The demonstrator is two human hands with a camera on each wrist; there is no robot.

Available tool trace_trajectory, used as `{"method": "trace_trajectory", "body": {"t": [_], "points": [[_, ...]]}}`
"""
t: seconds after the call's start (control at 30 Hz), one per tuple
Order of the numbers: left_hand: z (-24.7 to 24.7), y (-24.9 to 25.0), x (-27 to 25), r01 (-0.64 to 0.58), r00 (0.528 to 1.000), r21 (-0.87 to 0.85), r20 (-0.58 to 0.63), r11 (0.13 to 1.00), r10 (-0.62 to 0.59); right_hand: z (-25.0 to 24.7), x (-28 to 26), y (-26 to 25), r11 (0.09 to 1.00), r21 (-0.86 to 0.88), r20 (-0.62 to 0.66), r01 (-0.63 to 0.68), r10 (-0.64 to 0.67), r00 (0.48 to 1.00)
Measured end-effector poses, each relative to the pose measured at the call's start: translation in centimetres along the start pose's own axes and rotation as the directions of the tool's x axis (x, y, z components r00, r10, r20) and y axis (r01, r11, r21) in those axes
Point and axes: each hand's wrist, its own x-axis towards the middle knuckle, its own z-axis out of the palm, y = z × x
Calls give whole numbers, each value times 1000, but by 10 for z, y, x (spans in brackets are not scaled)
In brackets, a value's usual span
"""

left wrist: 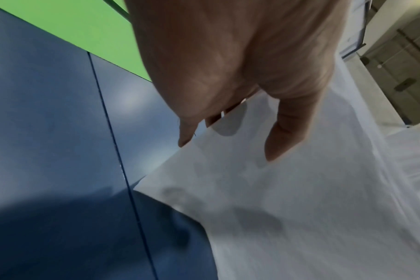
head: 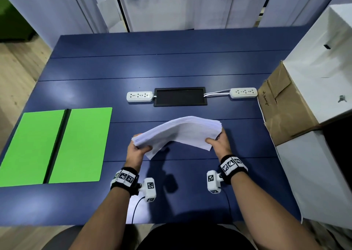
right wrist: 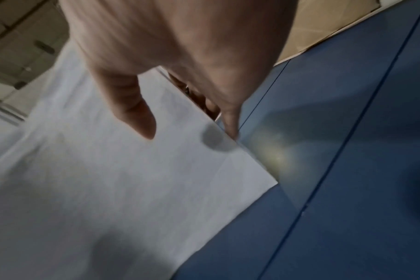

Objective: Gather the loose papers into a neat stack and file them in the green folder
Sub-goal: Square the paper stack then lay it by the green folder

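Note:
A thick stack of white papers [head: 179, 131] hangs above the blue table [head: 171, 67], bowed upward in the middle. My left hand [head: 138, 147] grips its left end, thumb on top and fingers underneath. My right hand [head: 219, 139] grips the right end the same way. In the left wrist view my left hand [left wrist: 228, 75] lies over the papers [left wrist: 300, 208], thumb on the top sheet. In the right wrist view my right hand [right wrist: 180, 56] holds the papers [right wrist: 108, 189] at their edge. The green folder [head: 57, 147] lies open and flat at the table's left, a dark spine down its middle.
Two white power strips [head: 140, 96] [head: 243, 92] flank a black cable hatch [head: 180, 96] at mid-table. A brown cardboard flap [head: 283, 105] and white boxes [head: 323, 63] crowd the right edge. Bare table shows between the folder and the papers.

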Motion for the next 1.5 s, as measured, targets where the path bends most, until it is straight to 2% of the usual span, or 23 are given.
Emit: {"method": "trace_trajectory", "body": {"t": [0.1,0.2,0.33,0.43,0.53,0.77,0.9,1.07,1.2,1.33,1.5], "points": [[1,-3,-1,8,999,-4,32,1000,-8,0,3,4,998,-56,31,-23,24,999],[8,4,-4,-33,998,-8,47,999,34,0,2,1,993,-117,76,0,9,997],[7,13,-1,-105,994,-62,25,993,107,-1,2,-8,998,-58,-21,32,-33,999],[6,16,4,-116,991,-33,65,993,118,3,3,-13,997,-62,-10,43,-44,999],[3,19,12,-128,990,-57,46,990,131,5,5,-15,998,25,-38,61,-60,997],[0,12,16,-101,993,-98,44,990,106,20,7,-29,987,92,-230,135,-111,967],[-4,5,16,-89,995,-90,43,992,93,25,13,-32,988,86,-299,129,-98,949],[0,-1,16,-92,994,-35,59,995,94,19,16,-28,988,140,-335,61,-11,942],[2,-5,17,-103,993,-4,56,995,103,18,13,-29,991,92,-276,100,-71,959],[5,-4,19,-119,990,25,75,993,116,21,3,-35,988,-71,-188,136,-147,971],[8,-4,18,-111,992,44,59,993,108,19,6,-28,988,-66,-164,137,-146,976]]}}
